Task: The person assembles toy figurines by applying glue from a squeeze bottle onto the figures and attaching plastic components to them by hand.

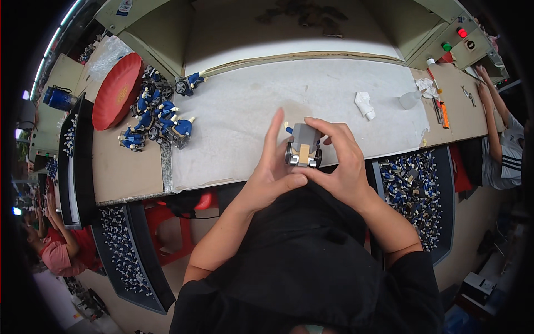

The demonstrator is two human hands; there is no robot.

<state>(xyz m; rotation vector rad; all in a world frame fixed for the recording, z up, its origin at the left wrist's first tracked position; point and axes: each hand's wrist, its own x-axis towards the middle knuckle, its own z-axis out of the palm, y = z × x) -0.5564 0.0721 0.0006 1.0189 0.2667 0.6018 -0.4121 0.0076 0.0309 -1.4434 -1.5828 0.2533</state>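
Inside a busy workshop, with a co-worker's forearms at the far right, near a panel with a red light and a green light. In front, a brown bench partly covered by a worn white sheet; at its left, a red fluted dish beside a heap of blue toy figures with wheels; at its right, a crumpled white tissue and an orange-handled cutter. Below bench level, a grey bin packed with small blue-and-white parts. Held up over the bench's near edge, a grey-and-tan toy vehicle, pinched between thumb and fingers of the right hand. Close alongside, the left hand, fingers spread and raised; contact there hard to tell. Probably light, stiff plastic, smooth and slightly slippery, with wheels apt to turn under pressure and a small blue projection perhaps easily knocked loose. Best gripped across the solid grey body, clear of the wheels.
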